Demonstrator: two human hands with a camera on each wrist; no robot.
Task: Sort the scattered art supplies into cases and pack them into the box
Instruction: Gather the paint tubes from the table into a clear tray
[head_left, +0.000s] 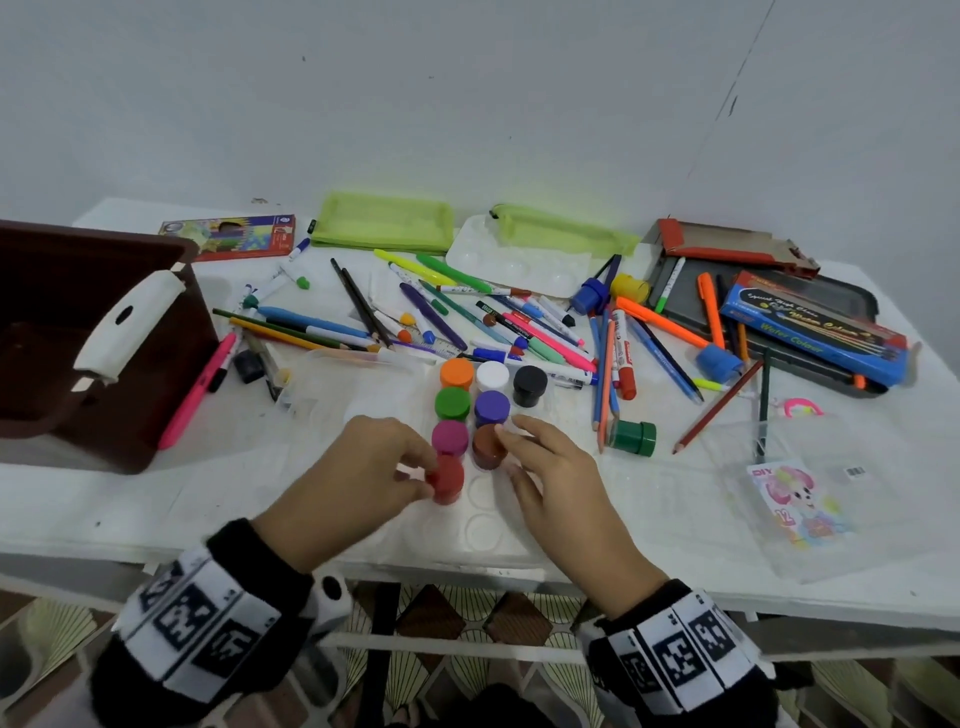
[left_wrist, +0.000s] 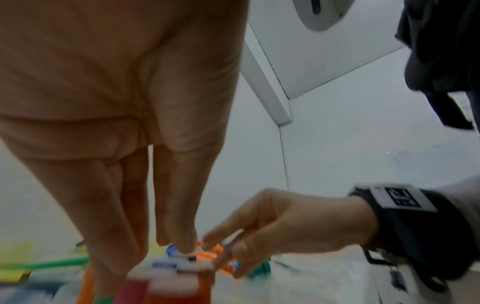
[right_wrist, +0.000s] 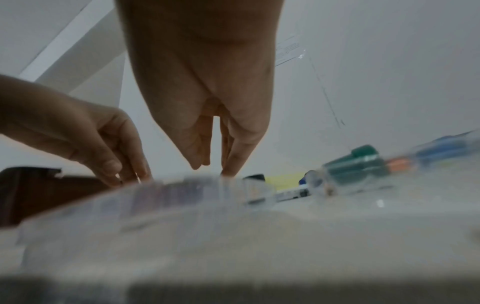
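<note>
1. The left hand (head_left: 358, 467) pinches the red paint pot (head_left: 447, 479) at lower centre, over the clear tray (head_left: 483, 530).
2. The right hand (head_left: 550, 467) rests relaxed fingers on the brown paint pot (head_left: 488, 446), gripping nothing.
3. Six more pots stand in the tray just above.
4. The brown box (head_left: 78, 343) sits at the left edge.

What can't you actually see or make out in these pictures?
- Inside of the brown box: head view, cut off by the left edge.
- Red paint pot: partly behind the left hand; a blur in the left wrist view.
- Right hand: whether it touches the brown pot.
- Print on the markers: too small.
</note>
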